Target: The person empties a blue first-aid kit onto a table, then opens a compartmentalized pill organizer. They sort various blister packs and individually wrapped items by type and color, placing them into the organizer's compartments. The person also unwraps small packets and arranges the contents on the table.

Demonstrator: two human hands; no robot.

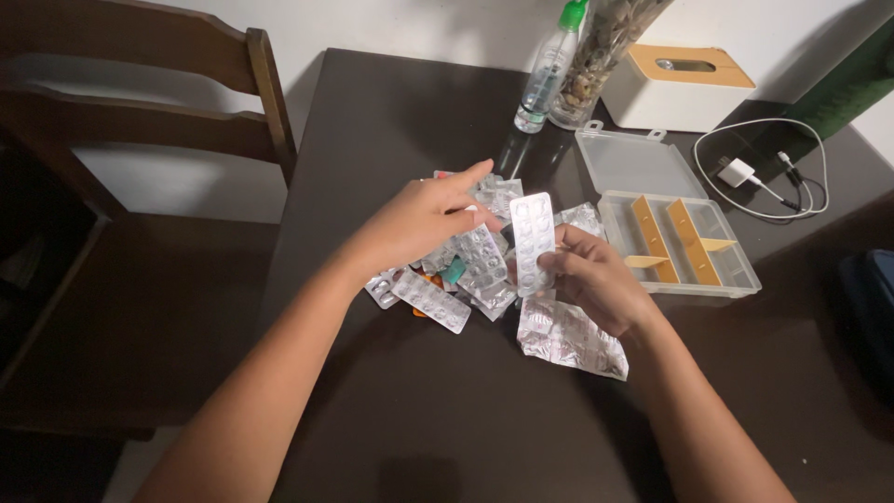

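You have two hands (503,247) over the surface (400,410). At 12 o'clock from them lies one heap of blister packs (470,265), too many and too overlapped to count exactly. One blister strip (532,240) stands upright. At 3 o'clock is one clear organiser box (677,244). At 1 o'clock you see one bottle (549,70), one jar (601,56), one tissue box (675,88) and one charger cable (768,172). One chair (140,186) stands at 9 o'clock.

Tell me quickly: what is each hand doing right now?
Left hand: open, fingers spread over the pile of blister packs, holding nothing that shows.
Right hand: closed on a silver blister strip, held upright.
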